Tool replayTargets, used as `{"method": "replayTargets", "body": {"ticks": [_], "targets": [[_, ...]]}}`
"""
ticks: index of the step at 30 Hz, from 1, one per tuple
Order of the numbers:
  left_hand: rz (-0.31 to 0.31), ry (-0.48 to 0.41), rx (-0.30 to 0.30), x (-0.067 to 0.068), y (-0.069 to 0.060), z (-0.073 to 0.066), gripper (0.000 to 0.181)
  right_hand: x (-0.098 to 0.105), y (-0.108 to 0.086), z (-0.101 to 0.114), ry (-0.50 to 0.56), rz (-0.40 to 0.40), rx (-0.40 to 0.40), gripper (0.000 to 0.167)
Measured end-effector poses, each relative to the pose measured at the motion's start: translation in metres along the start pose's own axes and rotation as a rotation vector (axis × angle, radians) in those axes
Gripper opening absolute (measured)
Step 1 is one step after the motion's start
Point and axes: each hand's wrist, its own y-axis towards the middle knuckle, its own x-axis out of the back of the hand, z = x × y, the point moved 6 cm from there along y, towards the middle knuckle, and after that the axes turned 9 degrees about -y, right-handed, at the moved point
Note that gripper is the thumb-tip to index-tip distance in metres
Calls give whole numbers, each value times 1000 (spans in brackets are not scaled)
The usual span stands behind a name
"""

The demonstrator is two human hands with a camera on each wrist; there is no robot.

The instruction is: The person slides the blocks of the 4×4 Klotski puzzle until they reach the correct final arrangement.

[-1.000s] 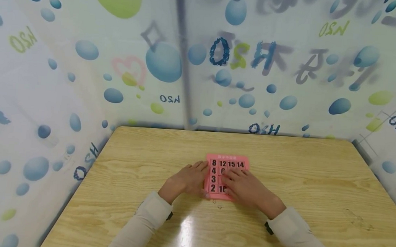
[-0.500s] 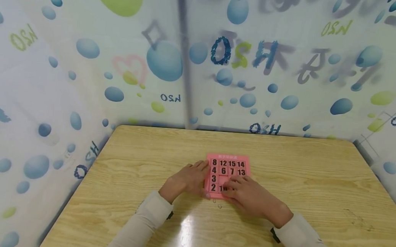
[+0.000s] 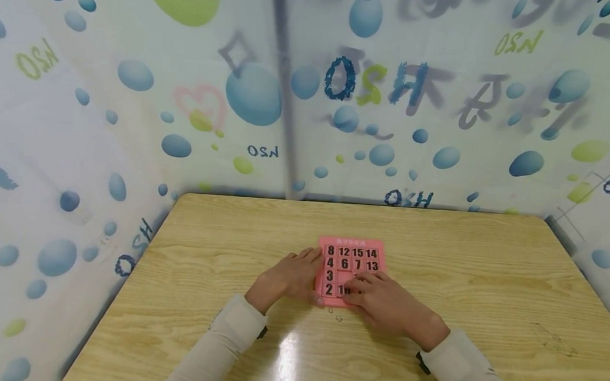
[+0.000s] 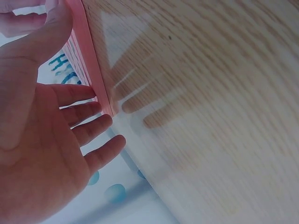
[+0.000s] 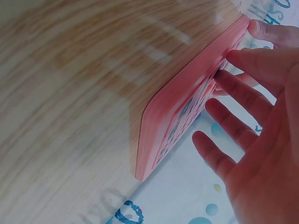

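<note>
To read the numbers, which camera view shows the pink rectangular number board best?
The head view: it shows the pink board from above, several numbers readable, though the right hand covers part. Left wrist shows mainly its edge; right wrist, its rim and steeply slanted face.

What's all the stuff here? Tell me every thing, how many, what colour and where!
Table: 1, light wood-yellow, across the bottom of the head view
Number puzzle: 1, pink with black numbers, flat on the table; the right hand covers part
Walls: 3 sides, whitish, behind and beside the table
Bubbles: too many to count, blue and green, on the walls
H2O letters: several, blue and green, on the walls
Heart: 1, pale pink, on the back wall
Sleeves: 2, off-white, one on each arm
Left hand: 1, bare, at the puzzle's left edge
Right hand: 1, bare, over the puzzle's lower right
</note>
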Motion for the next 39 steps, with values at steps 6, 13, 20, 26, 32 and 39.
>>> {"method": "replayTargets", "body": {"ticks": [6,13,20,26,32,39], "targets": [[1,-9,-1,0,-2,0,106,-1,1,-1,-9,19,-4,29],[7,-6,0,-1,-1,1,107,-3,3,-3,8,41,-42,30],[9,-8,5,-2,-2,1,108,-3,3,-6,15,43,-67,31],[6,-10,2,-2,-3,0,108,-4,3,-8,19,52,-75,33],[6,-6,5,-1,-3,-1,108,-5,5,-10,2,44,-81,33],[8,-10,10,0,-3,-1,107,-8,5,-12,-12,47,-90,33]]}}
